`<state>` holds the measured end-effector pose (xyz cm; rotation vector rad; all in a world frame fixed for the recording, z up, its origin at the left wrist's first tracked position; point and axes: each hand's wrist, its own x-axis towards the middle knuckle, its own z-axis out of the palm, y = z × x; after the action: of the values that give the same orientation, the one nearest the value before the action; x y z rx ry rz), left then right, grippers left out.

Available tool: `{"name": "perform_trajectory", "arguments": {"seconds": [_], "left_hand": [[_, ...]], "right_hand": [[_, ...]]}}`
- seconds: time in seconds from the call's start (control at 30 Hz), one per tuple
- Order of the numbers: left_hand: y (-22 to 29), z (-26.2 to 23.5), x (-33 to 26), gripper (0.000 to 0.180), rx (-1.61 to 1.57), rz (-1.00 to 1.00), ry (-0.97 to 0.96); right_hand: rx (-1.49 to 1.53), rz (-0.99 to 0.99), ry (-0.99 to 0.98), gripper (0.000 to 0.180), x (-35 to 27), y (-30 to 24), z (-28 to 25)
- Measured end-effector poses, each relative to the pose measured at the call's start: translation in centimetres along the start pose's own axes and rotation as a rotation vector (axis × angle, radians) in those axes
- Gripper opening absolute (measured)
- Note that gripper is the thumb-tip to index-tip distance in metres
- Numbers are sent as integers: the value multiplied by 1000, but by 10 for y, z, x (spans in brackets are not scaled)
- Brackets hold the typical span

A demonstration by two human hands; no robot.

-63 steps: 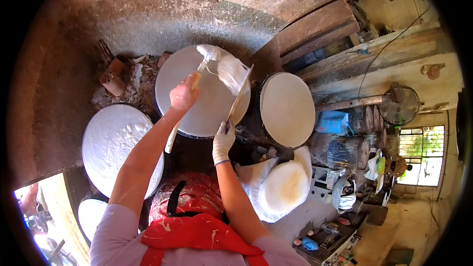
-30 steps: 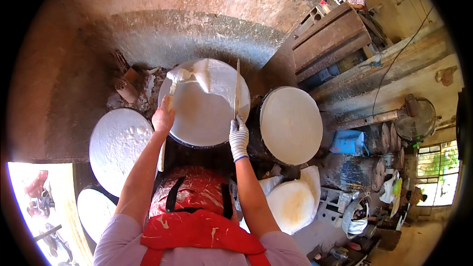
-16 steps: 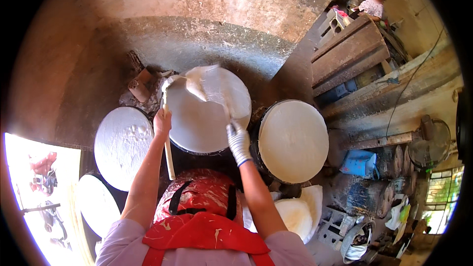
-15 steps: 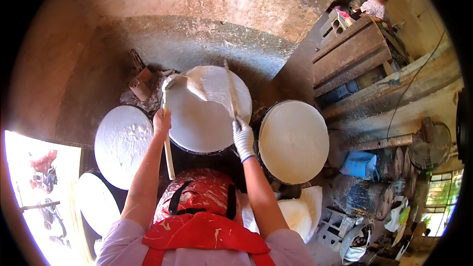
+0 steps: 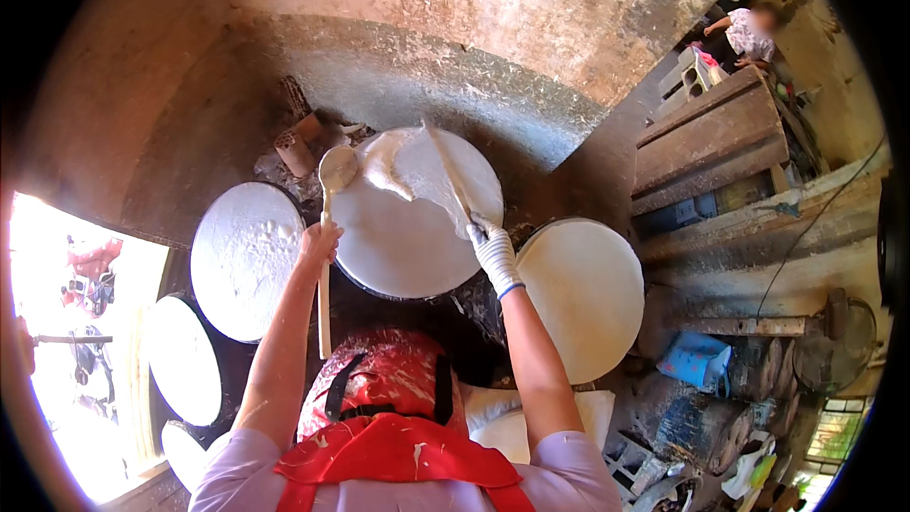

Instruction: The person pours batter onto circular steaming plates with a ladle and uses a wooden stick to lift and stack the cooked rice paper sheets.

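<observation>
My bare left hand (image 5: 319, 242) is closed around the long pale handle of a ladle (image 5: 338, 169). The ladle's round bowl hangs over the left rim of a large round vessel with a flat white top (image 5: 408, 251). Across the far part of that top lies a thicker white wet layer (image 5: 384, 166) with an uneven edge. In a white striped glove, my right hand (image 5: 495, 256) grips a long thin flat stick (image 5: 447, 169), which slants over the right side of the same top. Whether the stick touches the layer I cannot tell.
White-topped round vessels stand on both sides, one to the right (image 5: 578, 299) and one to the left (image 5: 246, 261), with more nearer. Bricks (image 5: 296, 152) lie by the wall. A person (image 5: 749, 33) is far right, beyond wooden boards (image 5: 711, 137). A blue bag (image 5: 697, 360) sits at right.
The ladle's bowl has turned from tipped to facing up, left of the white layer. My right hand still holds the stick, now at a more slanted angle. The whole view has shifted slightly.
</observation>
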<state>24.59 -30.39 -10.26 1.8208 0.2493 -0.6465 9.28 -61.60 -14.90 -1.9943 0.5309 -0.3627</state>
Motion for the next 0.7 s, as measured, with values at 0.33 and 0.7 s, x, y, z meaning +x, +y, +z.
{"name": "perform_trajectory", "arguments": {"seconds": [0.33, 0.7], "left_hand": [[-11, -22, -43, 27, -375, -165, -131], [-29, -35, -78, 57, -308, -89, -31]], "right_hand": [[-13, 112, -356, 29, -15, -28, -17], [-16, -252, -547, 28, -16, -21, -16]]}}
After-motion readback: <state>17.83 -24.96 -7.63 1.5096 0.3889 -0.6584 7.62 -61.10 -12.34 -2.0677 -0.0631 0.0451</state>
